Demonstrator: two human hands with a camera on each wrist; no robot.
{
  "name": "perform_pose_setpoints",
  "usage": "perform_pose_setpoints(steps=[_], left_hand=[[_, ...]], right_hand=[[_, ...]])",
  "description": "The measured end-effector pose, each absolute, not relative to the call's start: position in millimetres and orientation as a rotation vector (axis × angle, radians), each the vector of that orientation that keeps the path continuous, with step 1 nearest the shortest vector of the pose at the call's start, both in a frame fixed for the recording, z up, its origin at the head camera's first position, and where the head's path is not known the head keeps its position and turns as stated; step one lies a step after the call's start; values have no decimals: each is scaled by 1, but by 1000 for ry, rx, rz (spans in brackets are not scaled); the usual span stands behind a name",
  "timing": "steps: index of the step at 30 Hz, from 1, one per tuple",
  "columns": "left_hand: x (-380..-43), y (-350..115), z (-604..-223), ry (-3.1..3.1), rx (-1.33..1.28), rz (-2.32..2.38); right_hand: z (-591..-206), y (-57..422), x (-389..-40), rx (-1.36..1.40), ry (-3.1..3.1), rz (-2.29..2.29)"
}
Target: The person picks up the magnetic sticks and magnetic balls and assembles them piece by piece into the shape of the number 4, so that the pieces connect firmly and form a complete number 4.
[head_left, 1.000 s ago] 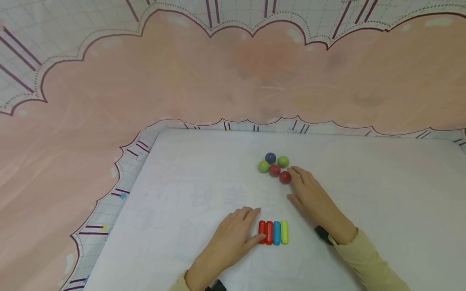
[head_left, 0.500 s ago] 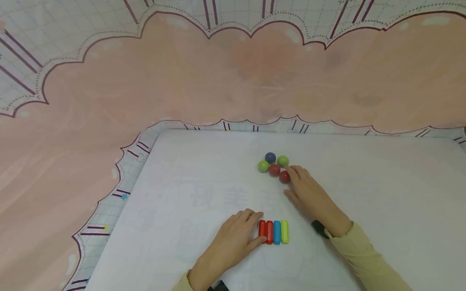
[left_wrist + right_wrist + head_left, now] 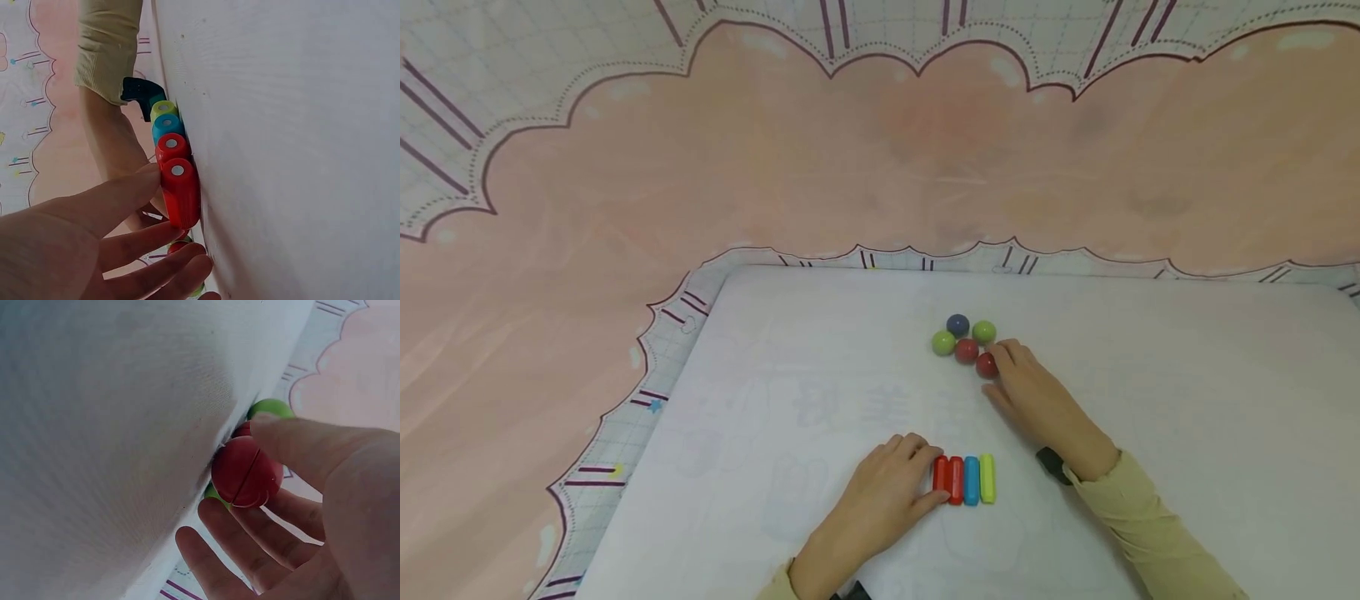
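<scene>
Several magnetic rods lie side by side: two red, a blue one (image 3: 972, 481) and a yellow one (image 3: 988, 479). My left hand (image 3: 880, 492) pinches the leftmost red magnetic rod (image 3: 181, 197) lengthwise, thumb at its near end and a finger at its far end. Pale discs show in the rods' ends. Farther back, my right hand (image 3: 1041, 404) reaches round the nearest red ball (image 3: 244, 472), fingertips against its side and thumb just off it. Touching that ball is a cluster with another red ball (image 3: 967, 351), two green balls (image 3: 943, 342) and a dark blue ball (image 3: 958, 325).
A white board (image 3: 760, 358) lies under everything. Round it spreads a peach cloth (image 3: 580, 333) with a scalloped, striped border. Both wrists carry dark straps below light sleeves (image 3: 1150, 525).
My left index finger has come down onto the far end of the left red rod. The right hand has edged left, closer round the nearest red ball. Rods and balls stay put.
</scene>
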State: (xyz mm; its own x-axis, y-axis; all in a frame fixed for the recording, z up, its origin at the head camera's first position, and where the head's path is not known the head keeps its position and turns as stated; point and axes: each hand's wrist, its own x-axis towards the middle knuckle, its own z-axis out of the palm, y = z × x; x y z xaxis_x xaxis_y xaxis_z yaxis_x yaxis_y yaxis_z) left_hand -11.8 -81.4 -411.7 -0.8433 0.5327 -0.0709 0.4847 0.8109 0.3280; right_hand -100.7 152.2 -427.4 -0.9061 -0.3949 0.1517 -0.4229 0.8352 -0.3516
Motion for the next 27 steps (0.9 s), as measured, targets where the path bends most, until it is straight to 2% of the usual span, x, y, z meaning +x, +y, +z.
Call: perform_pose_setpoints(steps=[27], left_hand=[[-10, -82, -412, 2835, 788, 585]], right_hand=[[-430, 149, -104, 671, -2890, 545]])
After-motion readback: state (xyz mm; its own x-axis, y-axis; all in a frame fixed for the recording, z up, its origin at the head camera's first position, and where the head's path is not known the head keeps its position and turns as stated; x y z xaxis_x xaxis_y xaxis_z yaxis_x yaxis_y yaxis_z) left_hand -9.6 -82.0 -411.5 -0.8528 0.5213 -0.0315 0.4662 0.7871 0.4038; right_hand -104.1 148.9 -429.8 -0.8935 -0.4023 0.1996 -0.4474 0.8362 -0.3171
